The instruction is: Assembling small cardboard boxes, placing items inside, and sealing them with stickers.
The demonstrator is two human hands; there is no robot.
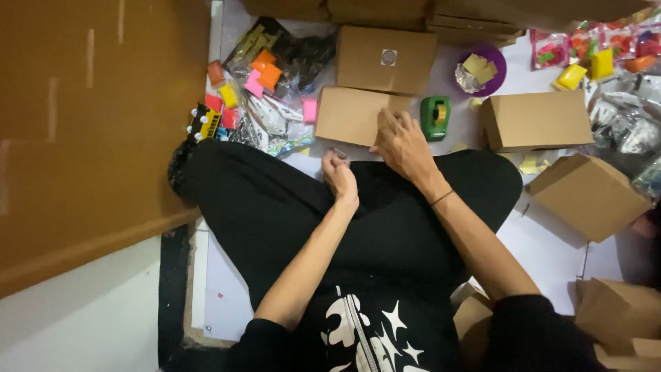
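The right hand [403, 146] lies flat and spread, fingers [392, 122] pressing down on the near edge of a closed brown cardboard box [351, 114] that sits on the floor [551, 255] just beyond the person's crossed legs in black trousers [275, 200]; it grips nothing, only pins the box in place. The left hand [341, 172] hovers just short of that same box, loosely curled, with what looks like a small clear piece, perhaps tape [339, 153], pinched at the fingertips, though it is too small to be sure. The box's long axis runs left to right across the person's front, and it lies straight ahead of both hands, touching the right and a little apart from the left. Just to the right of the box stands a green tape dispenser [435, 117], nearer the right hand. Behind it rests a second closed box with a round sticker [387, 58]. To the left spreads a heap of clear packets and bright orange, pink and yellow toy pieces [265, 96]. Further right are a purple bowl [496, 72] of scraps, another brown box [537, 120], and one more lying tilted [589, 196].
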